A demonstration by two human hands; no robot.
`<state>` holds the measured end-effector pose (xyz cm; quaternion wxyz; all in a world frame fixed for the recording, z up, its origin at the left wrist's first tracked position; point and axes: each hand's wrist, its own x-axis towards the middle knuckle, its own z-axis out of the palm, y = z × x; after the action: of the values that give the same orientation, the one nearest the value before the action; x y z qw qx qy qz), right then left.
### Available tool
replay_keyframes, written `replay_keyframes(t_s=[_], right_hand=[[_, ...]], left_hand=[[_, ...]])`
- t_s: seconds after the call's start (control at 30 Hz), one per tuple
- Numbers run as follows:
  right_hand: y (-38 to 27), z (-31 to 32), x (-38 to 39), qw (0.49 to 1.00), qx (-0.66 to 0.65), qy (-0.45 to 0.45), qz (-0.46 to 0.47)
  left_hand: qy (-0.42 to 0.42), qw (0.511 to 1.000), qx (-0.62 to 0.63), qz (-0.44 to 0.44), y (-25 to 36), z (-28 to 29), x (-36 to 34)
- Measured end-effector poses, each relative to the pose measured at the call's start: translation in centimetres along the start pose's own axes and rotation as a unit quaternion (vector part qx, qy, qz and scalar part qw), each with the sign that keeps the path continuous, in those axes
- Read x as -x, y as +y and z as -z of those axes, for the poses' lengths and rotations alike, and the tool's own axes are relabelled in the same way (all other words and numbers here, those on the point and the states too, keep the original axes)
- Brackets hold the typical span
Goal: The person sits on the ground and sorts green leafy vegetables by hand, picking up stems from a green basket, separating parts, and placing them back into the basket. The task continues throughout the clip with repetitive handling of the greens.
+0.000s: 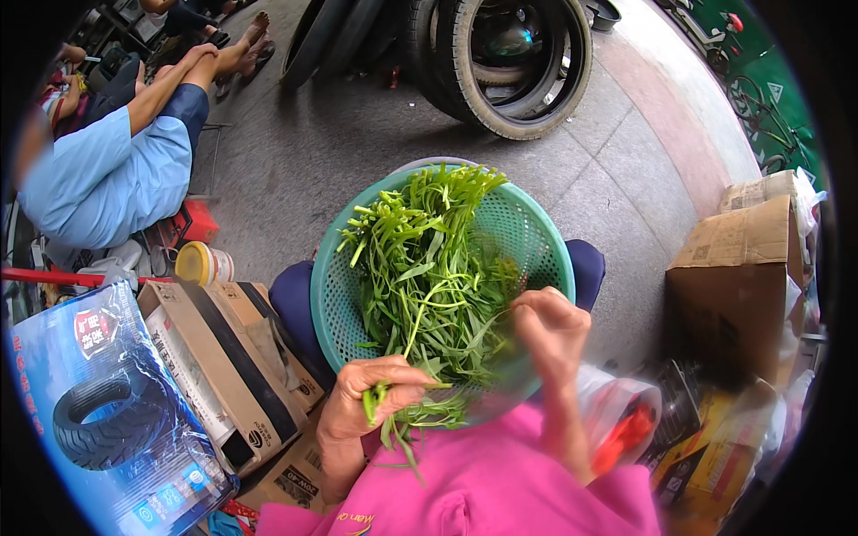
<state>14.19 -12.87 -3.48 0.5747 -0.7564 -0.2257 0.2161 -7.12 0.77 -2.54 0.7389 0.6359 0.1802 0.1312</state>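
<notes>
A green perforated plastic basket point(534, 234) rests between my knees, heaped with leafy water spinach point(429, 268); the cut stem ends lie toward its far left side. Over the near rim, my left hand point(380, 393) is closed around a few water spinach stems, and leafy ends hang below it toward my pink shirt. My right hand point(552, 330) is over the basket's right near edge, fingers curled and pressed together. It is slightly blurred, and whatever its fingers may hold is hidden.
Several tyres point(523, 134) stand ahead on the tiled floor. Cardboard boxes point(232, 366) and a blue tyre package point(116, 420) crowd my left. Another cardboard box point(733, 286) and plastic bags point(617, 411) are on my right. A person in light blue point(116, 179) sits at far left.
</notes>
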Motion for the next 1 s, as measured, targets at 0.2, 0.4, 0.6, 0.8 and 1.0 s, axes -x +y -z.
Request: replay_keyframes(t_s=[0.2,0.4,0.6,0.8,1.0], right_hand=[[1.5,-1.8,0.0,0.964,0.231,-0.093,0.097],[1.7,-5.5,0.1,0.917,0.309,-0.12,0.222],[-0.6,-3.0,0.0,0.963,0.133,-0.165,0.168],[-3.4,-1.8,1.9,0.895,0.155,-0.247,0.339],[-3.2,-1.6,1.9,0.892,0.172,-0.264,0.324]], left_hand=[[0.03,0.989,0.128,-0.071,-1.6,3.0,2.3],[0.058,0.961,0.269,-0.021,0.0,2.5,2.6],[0.215,0.97,0.103,-0.056,-0.6,1.5,1.0],[0.128,0.953,-0.264,-0.074,3.2,-1.7,-0.8],[0.14,0.942,-0.299,-0.061,1.9,-1.9,0.0]])
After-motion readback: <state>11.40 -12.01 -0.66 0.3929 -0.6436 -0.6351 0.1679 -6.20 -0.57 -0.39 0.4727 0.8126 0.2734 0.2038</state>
